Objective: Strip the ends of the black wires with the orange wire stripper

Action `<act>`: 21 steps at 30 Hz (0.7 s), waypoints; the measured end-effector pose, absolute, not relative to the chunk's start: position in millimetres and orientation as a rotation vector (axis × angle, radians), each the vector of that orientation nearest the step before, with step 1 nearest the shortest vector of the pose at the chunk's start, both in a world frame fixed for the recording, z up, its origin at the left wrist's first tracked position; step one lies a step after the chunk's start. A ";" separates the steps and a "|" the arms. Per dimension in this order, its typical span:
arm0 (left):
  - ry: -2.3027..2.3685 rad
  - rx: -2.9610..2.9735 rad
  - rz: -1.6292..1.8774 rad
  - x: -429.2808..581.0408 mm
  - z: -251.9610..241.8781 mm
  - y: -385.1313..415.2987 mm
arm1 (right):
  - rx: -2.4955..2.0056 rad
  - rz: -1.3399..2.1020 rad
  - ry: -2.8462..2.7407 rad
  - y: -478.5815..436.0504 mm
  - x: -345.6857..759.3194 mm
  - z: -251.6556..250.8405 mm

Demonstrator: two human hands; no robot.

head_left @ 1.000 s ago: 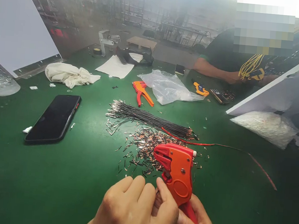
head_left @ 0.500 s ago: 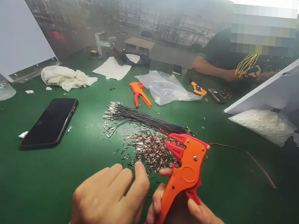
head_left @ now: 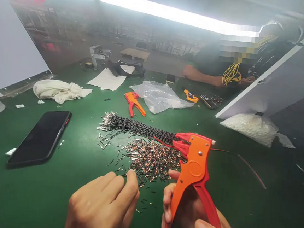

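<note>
My right hand (head_left: 198,221) grips the handles of an orange wire stripper (head_left: 193,171), held upright with its jaws pointing left over the green table (head_left: 54,190). My left hand (head_left: 104,205) hovers to its left with fingers curled loosely together; whether it holds anything I cannot make out. Just ahead lies a pile of cut copper and black wire bits (head_left: 148,158). Behind the pile is a bundle of black wires (head_left: 137,125). A red wire (head_left: 243,163) trails right from the stripper's head.
A black phone (head_left: 39,139) lies at the left. A second orange stripper (head_left: 133,101), a clear plastic bag (head_left: 157,96), a white cloth (head_left: 59,90) and paper (head_left: 107,79) lie farther back. A white bag (head_left: 249,126) sits right. Another person's arm (head_left: 200,75) rests at the far edge.
My right hand has raised and turned the stripper, with its handles now spread apart. My left hand has come off it and moved left. The view has tilted upward.
</note>
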State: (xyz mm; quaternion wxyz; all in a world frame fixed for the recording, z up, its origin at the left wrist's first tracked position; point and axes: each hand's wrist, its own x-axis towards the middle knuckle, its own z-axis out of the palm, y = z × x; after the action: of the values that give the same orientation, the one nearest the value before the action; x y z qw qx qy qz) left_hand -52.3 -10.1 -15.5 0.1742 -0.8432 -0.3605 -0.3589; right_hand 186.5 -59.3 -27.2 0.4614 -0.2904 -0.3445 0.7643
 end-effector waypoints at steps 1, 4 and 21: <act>-1.021 -2.393 -1.030 -51.9 -16.1 -10.2 | -0.671 1.884 -0.796 -59.3 186.9 -27.0; -1.050 -2.385 -1.035 -50.5 -16.3 -11.5 | -0.554 1.938 -0.759 -57.2 187.3 -31.0; -1.086 -2.376 -1.006 -51.6 -13.3 -13.7 | -0.609 1.989 -0.675 -55.3 168.9 -44.1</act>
State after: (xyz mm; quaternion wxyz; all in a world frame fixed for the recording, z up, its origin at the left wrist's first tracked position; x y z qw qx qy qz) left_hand -51.6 -13.7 -13.3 0.1704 -0.8363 -0.3824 -0.3541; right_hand 168.9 -55.3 -44.1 0.4596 -0.2472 -0.2742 0.8078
